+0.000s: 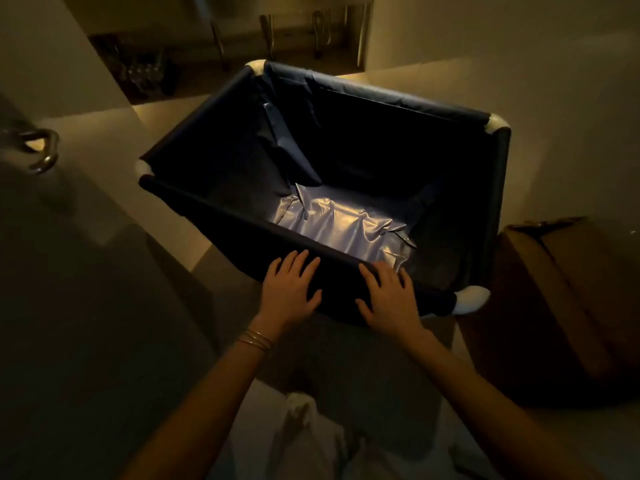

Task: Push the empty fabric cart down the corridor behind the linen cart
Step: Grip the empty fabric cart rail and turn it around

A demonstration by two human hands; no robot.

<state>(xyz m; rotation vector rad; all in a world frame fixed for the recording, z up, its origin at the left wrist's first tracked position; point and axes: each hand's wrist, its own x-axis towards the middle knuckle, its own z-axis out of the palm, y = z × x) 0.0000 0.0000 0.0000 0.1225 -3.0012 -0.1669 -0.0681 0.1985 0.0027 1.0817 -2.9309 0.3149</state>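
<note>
A dark fabric cart [346,161], empty but for a shiny liner, stands on the corridor floor straight ahead. The left hand [289,289] and right hand [389,297] rest flat, fingers spread, on its near rim, pushing. Next, probably a steady shove forward. A brown box [568,306] crowds the right side; metal handles [322,29] show ahead.

Matt dark cloth cart [242,157], glossy crinkled plastic liner [339,223], smooth white plastic corners [498,124], shiny metal handle [41,150].
</note>
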